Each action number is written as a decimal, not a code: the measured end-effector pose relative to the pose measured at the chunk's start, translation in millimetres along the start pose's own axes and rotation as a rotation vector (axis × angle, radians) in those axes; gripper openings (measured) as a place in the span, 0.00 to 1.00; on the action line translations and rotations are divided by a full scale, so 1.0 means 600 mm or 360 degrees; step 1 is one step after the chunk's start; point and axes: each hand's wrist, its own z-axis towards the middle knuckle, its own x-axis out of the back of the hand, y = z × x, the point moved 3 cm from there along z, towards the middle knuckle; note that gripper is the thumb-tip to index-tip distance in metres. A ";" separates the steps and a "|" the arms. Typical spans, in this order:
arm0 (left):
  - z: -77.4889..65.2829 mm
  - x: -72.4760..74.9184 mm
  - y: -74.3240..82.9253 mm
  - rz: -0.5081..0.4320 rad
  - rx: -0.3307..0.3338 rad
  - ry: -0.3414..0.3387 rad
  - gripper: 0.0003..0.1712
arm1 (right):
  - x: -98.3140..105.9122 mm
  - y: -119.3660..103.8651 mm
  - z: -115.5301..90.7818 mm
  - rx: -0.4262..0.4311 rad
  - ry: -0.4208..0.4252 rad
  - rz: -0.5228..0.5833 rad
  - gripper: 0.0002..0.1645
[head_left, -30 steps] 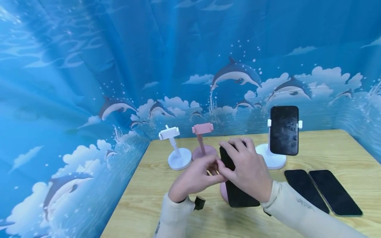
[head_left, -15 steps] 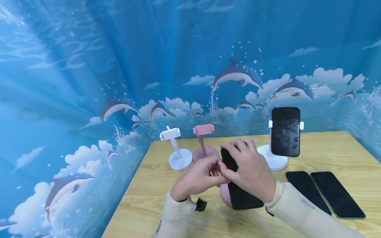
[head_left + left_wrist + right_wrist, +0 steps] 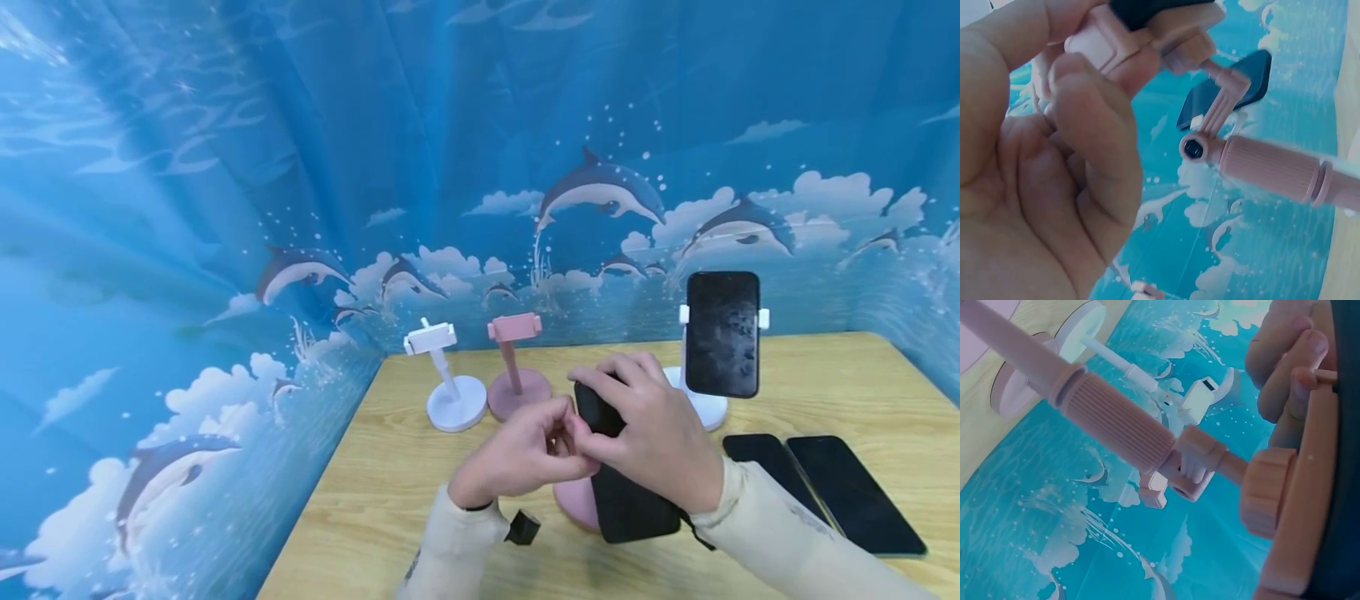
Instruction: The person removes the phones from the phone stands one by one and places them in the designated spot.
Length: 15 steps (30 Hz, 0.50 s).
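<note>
A black phone (image 3: pixel 633 504) lies tilted over a pink phone stand, whose round base (image 3: pixel 576 502) shows beneath it. My right hand (image 3: pixel 651 429) grips this phone across its face, fingertips over the far edge. At the phone's left edge, my left hand (image 3: pixel 521 450) pinches the end of the stand's pink clamp (image 3: pixel 1097 47) with curled fingers. The two hands meet there, and the exact contact is partly hidden. Below the clamp, the left wrist view shows the ribbed pink stem (image 3: pixel 1272 165). Behind the clamp, a round pink knob (image 3: pixel 1266 490) appears in the right wrist view.
A small white phone stand (image 3: pixel 456 406) and another pink phone stand (image 3: pixel 519 393) stand at the back left. Back right, a white stand holds an upright phone (image 3: pixel 722 333). Two dark phones, one left (image 3: pixel 772 462) and one right (image 3: pixel 855 492), lie on the wooden table (image 3: pixel 360 517).
Both hands and the phone between them have shifted a little right and toward the person. More of the pink base now shows. Both holds look the same.
</note>
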 end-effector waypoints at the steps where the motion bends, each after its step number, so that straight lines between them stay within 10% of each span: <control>1: 0.000 -0.001 0.001 -0.0014 0.0000 -0.0009 0.10 | 0.001 0.000 0.001 0.0004 -0.0002 0.0005 0.24; 15: 0.000 0.013 0.013 -0.0251 -0.0053 -0.0031 0.10 | -0.011 0.010 0.013 -0.0008 0.0018 0.0076 0.22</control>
